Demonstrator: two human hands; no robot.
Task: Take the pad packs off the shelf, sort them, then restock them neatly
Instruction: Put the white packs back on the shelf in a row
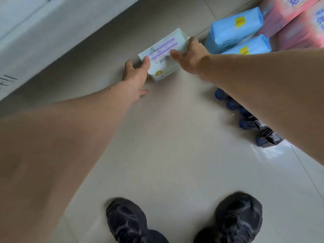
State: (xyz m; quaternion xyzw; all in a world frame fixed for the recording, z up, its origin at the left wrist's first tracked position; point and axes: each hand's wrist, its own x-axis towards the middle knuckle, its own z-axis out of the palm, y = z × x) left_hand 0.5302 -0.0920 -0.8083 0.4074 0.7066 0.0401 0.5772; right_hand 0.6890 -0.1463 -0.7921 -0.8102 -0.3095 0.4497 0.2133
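Pale tiled floor (175,155), viewed from above. Far right: 2 light blue packs (233,32), 1 partly behind the other, just left of pink packs (298,20) cut off by the frame corner. Right, nearer: a row of dark blue and black packs (259,130), partly hidden under the right forearm. Far left: grey base of a shelf unit (52,28), running diagonally. Near edge: 2 dark shoes (126,220), toes pointing away.

White pad pack (163,55) with purple print and a small yellow mark, at centre far, on or just above the floor, just left of the light blue packs and apart from the shelf base. Contact with the floor not discernible.

Left hand (136,72) at the pack's near-left end, thumb laid on the top face, remaining fingers spread toward the floor beside it. Right hand (189,53) at the pack's far-right end, thumb pointing left over the top face, fingers wrapped round the far edge. Both arms extended, bare, converging on the pack. Edges softened by motion blur.
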